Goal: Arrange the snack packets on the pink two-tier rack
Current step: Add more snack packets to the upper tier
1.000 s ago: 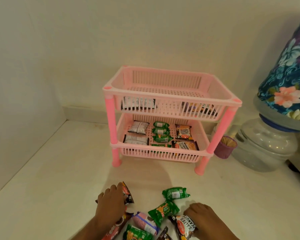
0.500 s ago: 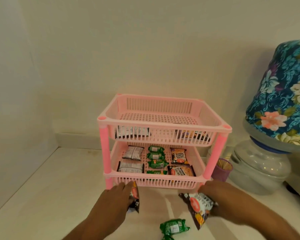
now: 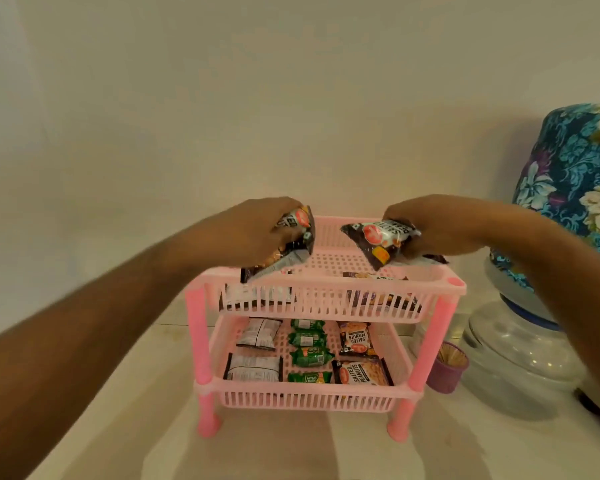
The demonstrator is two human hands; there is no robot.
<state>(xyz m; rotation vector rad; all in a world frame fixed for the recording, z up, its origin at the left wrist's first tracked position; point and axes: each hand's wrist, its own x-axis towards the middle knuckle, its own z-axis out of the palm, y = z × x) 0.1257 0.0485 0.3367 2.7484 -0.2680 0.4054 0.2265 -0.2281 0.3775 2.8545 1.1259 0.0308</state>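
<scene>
The snack packets in hand hang over the top tier of the pink two-tier rack (image 3: 329,289): the left hand (image 3: 253,233) is closed around one peanut packet (image 3: 288,247) whose long axis slants down toward the front-left corner. The right hand (image 3: 437,226) pinches another packet (image 3: 381,240) above the right half, point downward. Each hand sits nearest its own side, where a packet already lies, so straight lowering looks sufficient.

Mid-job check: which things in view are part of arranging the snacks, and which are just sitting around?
Part of the job:
pink rack
packet in left hand
packet in right hand
packets already on both tiers, e.g. green ones

Just lying about:
purple cup of sticks
water jar with floral cover
</scene>
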